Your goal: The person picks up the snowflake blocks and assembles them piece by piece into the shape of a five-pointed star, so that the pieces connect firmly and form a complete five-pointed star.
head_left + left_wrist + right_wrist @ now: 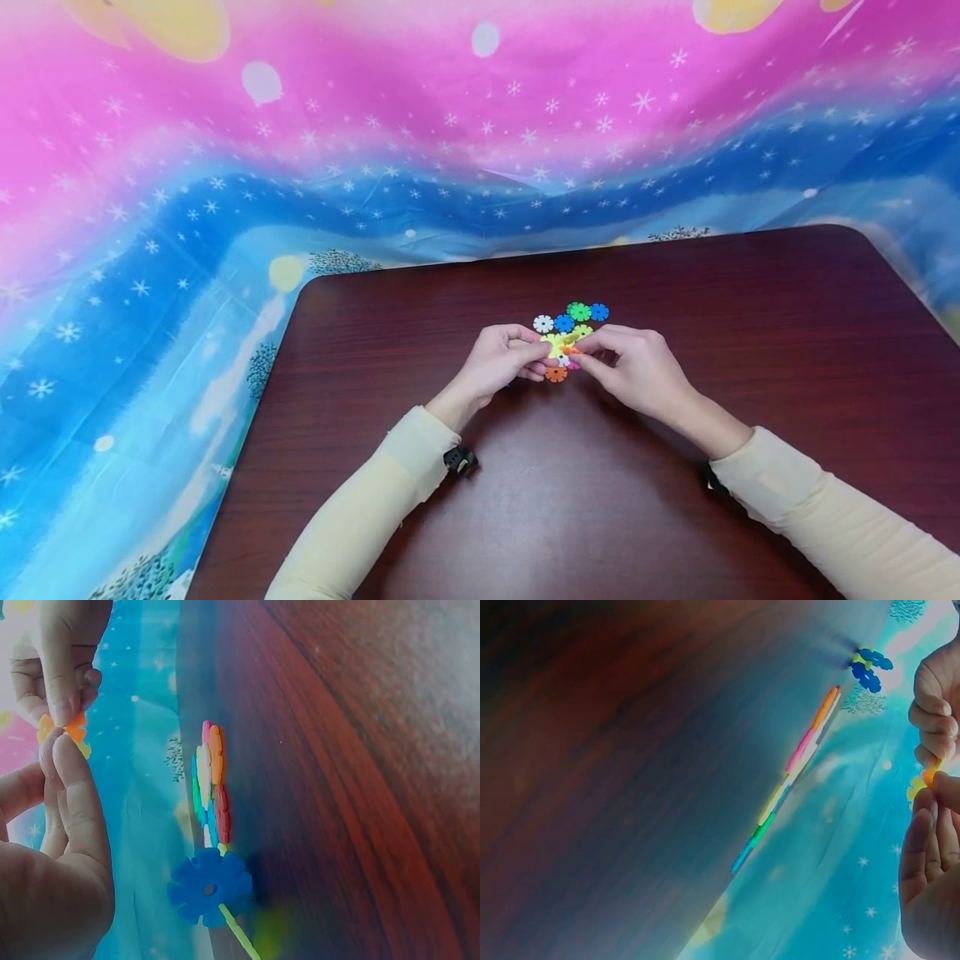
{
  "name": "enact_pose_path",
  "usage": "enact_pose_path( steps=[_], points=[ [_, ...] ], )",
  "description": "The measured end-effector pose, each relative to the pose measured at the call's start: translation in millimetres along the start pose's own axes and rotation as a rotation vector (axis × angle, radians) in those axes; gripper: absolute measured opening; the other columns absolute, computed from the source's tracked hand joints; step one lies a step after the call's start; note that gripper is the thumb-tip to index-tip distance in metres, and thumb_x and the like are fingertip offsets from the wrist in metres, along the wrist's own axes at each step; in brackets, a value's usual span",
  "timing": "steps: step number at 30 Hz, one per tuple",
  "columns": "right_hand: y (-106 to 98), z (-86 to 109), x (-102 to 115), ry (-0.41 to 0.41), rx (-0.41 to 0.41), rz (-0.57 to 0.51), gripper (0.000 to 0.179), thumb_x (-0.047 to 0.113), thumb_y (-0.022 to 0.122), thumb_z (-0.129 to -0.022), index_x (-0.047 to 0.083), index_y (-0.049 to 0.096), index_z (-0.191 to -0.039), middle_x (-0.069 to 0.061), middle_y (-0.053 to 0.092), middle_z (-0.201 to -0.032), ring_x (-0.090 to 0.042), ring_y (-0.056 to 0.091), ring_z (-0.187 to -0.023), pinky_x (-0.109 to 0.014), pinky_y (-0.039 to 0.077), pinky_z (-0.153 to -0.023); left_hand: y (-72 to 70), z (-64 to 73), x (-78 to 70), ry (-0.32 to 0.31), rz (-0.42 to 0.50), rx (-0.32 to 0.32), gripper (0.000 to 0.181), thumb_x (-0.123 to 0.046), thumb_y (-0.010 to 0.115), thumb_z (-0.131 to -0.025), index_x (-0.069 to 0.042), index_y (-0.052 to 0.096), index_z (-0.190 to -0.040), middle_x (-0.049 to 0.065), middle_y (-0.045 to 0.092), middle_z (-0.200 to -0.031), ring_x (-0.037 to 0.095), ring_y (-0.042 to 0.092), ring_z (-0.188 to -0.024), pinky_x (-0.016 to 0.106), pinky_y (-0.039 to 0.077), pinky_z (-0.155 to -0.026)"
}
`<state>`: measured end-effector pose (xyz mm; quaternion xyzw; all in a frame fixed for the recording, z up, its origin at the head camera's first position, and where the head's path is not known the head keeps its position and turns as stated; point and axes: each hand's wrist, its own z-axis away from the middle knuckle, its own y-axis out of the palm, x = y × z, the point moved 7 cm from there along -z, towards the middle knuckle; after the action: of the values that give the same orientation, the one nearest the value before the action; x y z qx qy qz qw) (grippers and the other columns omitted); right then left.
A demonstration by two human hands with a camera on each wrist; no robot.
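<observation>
Both hands meet above the table, fingertips close together. My left hand (498,358) pinches a yellow notched plastic disc (915,787) between thumb and fingers. An orange notched disc (77,729) is pinched by my right hand (637,362), and it overlaps the yellow one in the left wrist view. Fingertips cover much of both discs. Below and beyond the hands lies a group of loose discs: white (543,323), blue (563,322), green (578,311) and orange (556,375) among them. The hands hide part of this group in the head view.
A blue disc (195,889) stands upright, joined with a yellow-green disc (240,930) seen edge-on; the left hand mostly hides them in the head view. The dark brown table (360,350) has rounded far corners. Behind it hangs a pink and blue snowflake-patterned cloth (450,150).
</observation>
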<state>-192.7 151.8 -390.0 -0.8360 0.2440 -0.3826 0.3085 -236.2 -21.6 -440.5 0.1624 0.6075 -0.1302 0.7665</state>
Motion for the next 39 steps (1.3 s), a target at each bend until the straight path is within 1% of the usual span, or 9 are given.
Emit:
enact_pose_path(
  steps=[10, 13, 18, 20, 23, 27, 30, 33, 39],
  points=[
    [-1.6, 1.3, 6.4, -0.094, -0.054, -0.045, 0.024, 0.006, 0.093, -0.075, 0.012, 0.080, -0.094, 0.003, 0.074, -0.085, -0.009, 0.068, -0.071, -0.034, 0.059, -0.059, 2.5, 4.2, -4.6, 0.013, 0.038, 0.039, 0.012, -0.003, 0.073, -0.096, 0.006, 0.068, -0.103, 0.016, 0.077, -0.087, 0.024, 0.075, -0.072, 0.034, 0.063, -0.071],
    [-1.3, -0.1, 8.1, -0.104, -0.039, -0.047, 0.029, 0.009, 0.095, -0.073, 0.011, 0.081, -0.098, 0.002, 0.076, -0.089, -0.010, 0.070, -0.075, -0.033, 0.061, -0.061, -1.0, 5.6, -6.1, 0.022, 0.017, 0.037, 0.014, -0.004, 0.073, -0.096, 0.006, 0.068, -0.103, 0.018, 0.077, -0.090, 0.027, 0.075, -0.074, 0.035, 0.064, -0.071],
    [-2.2, -1.8, 6.2, -0.125, 0.017, -0.046, 0.033, 0.021, 0.097, -0.074, 0.010, 0.081, -0.101, 0.003, 0.077, -0.094, -0.010, 0.071, -0.079, -0.034, 0.061, -0.068, -12.2, 8.7, -3.5, -0.004, -0.043, 0.037, 0.018, -0.007, 0.074, -0.096, 0.006, 0.067, -0.106, 0.019, 0.077, -0.090, 0.030, 0.075, -0.074, 0.036, 0.064, -0.072],
    [-3.8, -2.4, 0.5, -0.112, 0.047, -0.037, 0.031, 0.022, 0.095, -0.076, 0.010, 0.080, -0.101, 0.004, 0.076, -0.094, -0.009, 0.068, -0.078, -0.034, 0.061, -0.067, -18.7, 10.7, -2.0, -0.020, -0.083, 0.031, 0.018, -0.008, 0.074, -0.096, 0.006, 0.067, -0.106, 0.018, 0.077, -0.090, 0.033, 0.075, -0.077, 0.036, 0.064, -0.071],
    [-5.5, -5.7, -15.4, -0.034, 0.108, 0.003, 0.024, 0.020, 0.090, -0.082, 0.010, 0.080, -0.102, 0.003, 0.074, -0.091, -0.010, 0.064, -0.075, -0.035, 0.059, -0.066, -27.7, 15.3, -0.7, -0.043, -0.158, 0.027, 0.017, -0.007, 0.074, -0.096, 0.005, 0.067, -0.104, 0.018, 0.077, -0.088, 0.040, 0.074, -0.081, 0.037, 0.064, -0.070],
    [2.0, -13.4, -41.8, 0.105, 0.256, 0.086, 0.022, 0.019, 0.085, -0.088, 0.010, 0.079, -0.107, 0.000, 0.072, -0.093, -0.014, 0.062, -0.078, -0.038, 0.057, -0.070, -36.7, 23.0, 3.9, -0.096, -0.306, 0.034, 0.014, -0.010, 0.075, -0.095, 0.003, 0.071, -0.099, 0.015, 0.077, -0.084, 0.045, 0.073, -0.082, 0.042, 0.064, -0.070],
    [11.7, -16.9, -57.4, 0.171, 0.371, 0.125, 0.028, 0.022, 0.084, -0.089, 0.009, 0.078, -0.113, -0.002, 0.072, -0.097, -0.016, 0.064, -0.081, -0.042, 0.057, -0.075, -40.7, 27.7, 9.4, -0.128, -0.425, 0.036, 0.012, -0.013, 0.076, -0.094, -0.001, 0.074, -0.093, 0.011, 0.076, -0.079, 0.042, 0.074, -0.078, 0.044, 0.064, -0.069],
    [19.7, -19.7, -68.8, 0.187, 0.434, 0.153, 0.031, 0.023, 0.083, -0.090, 0.009, 0.077, -0.117, -0.004, 0.073, -0.102, -0.018, 0.066, -0.084, -0.045, 0.058, -0.078, -42.7, 31.2, 13.2, -0.146, -0.529, 0.025, 0.010, -0.014, 0.077, -0.094, -0.005, 0.075, -0.089, 0.007, 0.076, -0.075, 0.036, 0.075, -0.073, 0.041, 0.063, -0.065],
    [28.6, -26.0, -83.5, 0.200, 0.493, 0.206, 0.036, 0.024, 0.079, -0.093, 0.008, 0.074, -0.124, -0.009, 0.071, -0.109, -0.024, 0.066, -0.093, -0.051, 0.056, -0.083, -43.4, 35.7, 14.6, -0.152, -0.677, 0.011, 0.012, -0.015, 0.077, -0.094, -0.008, 0.075, -0.084, 0.003, 0.074, -0.071, 0.026, 0.073, -0.065, 0.035, 0.062, -0.060]
  ],
)
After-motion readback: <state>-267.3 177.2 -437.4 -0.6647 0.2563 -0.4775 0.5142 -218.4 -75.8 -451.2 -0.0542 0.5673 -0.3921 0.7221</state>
